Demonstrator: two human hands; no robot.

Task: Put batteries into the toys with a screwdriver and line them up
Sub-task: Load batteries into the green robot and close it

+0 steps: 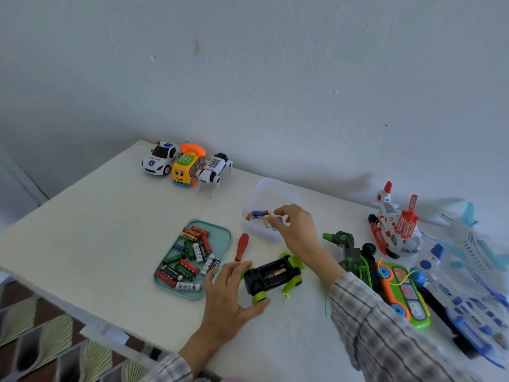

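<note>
Three toys already stand lined up at the far edge of a white table (82, 216): police car (159, 158), yellow phone bus (188, 168) & robot dog (214, 169), prob. the finished row. At right, a heap still waiting: blue-white plane (468, 271), red-white plane (394, 224), orange-green phone toy (405, 293) & dark green vehicle (352, 257). Centre front, a black & green toy car (272, 277) lies belly-up with its battery bay open, one cell visible inside, so the slots face up for loading. Left hand (231, 293) steadies it, fingers & thumb curled round its near end. Right hand (294, 230) reaches into a clear plastic box (264, 194) of batteries, fingertips (275, 220) narrowed in a pinch on what looks like a cell, though the hold isn't fully clear. A teal tray (220, 238) of mixed batteries sits left of the car, within easy reach. A red-handled screwdriver (241, 246) lies idle between tray & box
</note>
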